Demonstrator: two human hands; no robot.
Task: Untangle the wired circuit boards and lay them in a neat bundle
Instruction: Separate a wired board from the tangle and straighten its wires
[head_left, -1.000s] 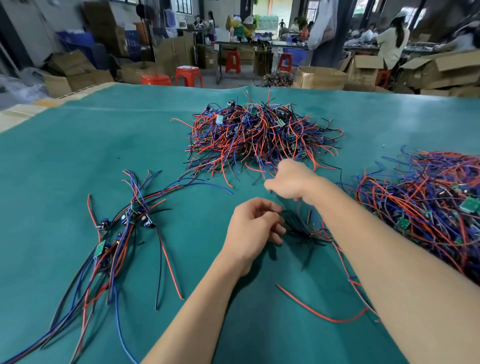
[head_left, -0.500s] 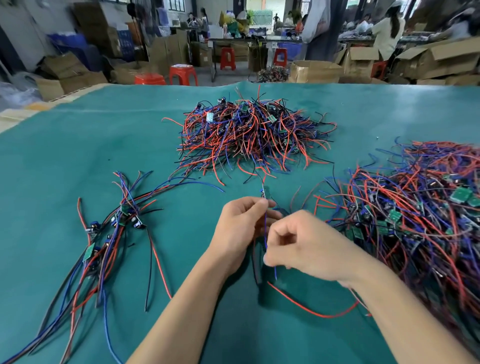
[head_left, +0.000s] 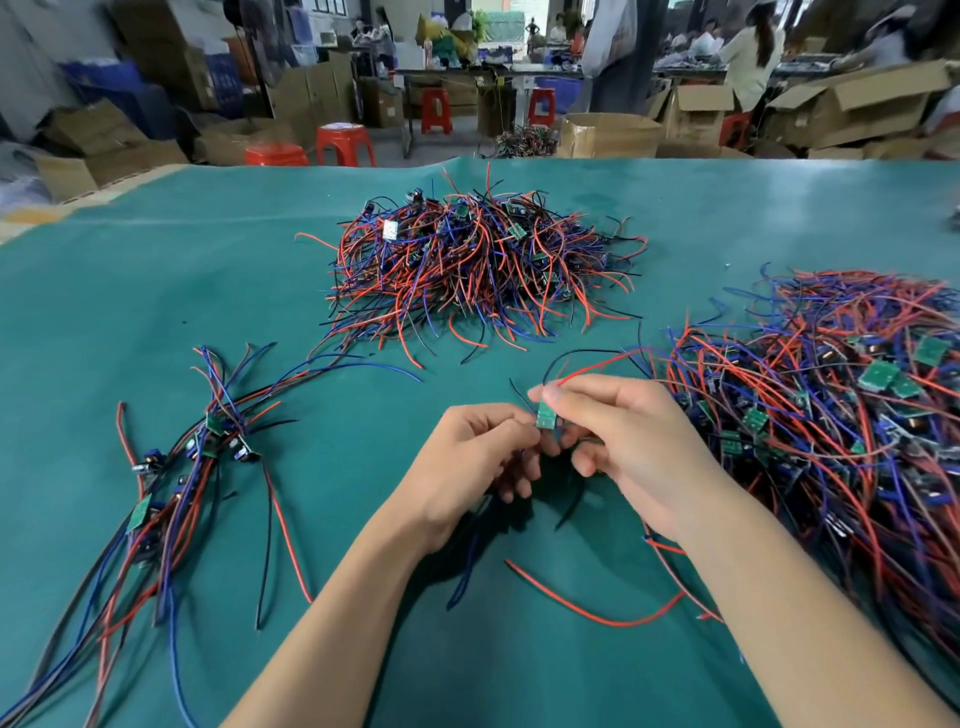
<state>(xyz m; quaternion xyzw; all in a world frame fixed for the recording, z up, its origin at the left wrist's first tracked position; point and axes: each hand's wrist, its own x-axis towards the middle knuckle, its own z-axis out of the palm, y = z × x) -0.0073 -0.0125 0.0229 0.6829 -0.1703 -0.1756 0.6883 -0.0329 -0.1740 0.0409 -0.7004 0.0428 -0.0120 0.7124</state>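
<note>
Both hands meet over the middle of the green table mat (head_left: 156, 291). My right hand (head_left: 628, 441) pinches a small green circuit board (head_left: 546, 415) between thumb and forefinger. My left hand (head_left: 467, 462) grips the board's wires just below it; blue, black and red leads trail toward me, a long red wire (head_left: 587, 608) among them. A straightened bundle of wired boards (head_left: 171, 483) lies at the left. A tangled pile (head_left: 478, 270) sits ahead, and a bigger tangled heap (head_left: 841, 415) spreads at the right, touching my right forearm.
Beyond the table's far edge stand cardboard boxes (head_left: 608, 135), red stools (head_left: 345, 143) and worktables with people at them. Bare green mat lies between the left bundle and my hands, and near the front edge.
My right hand has pulled back from the far pile to meet the left hand. A green board now stands pinched in its fingertips, raised above the wires the left hand holds.
</note>
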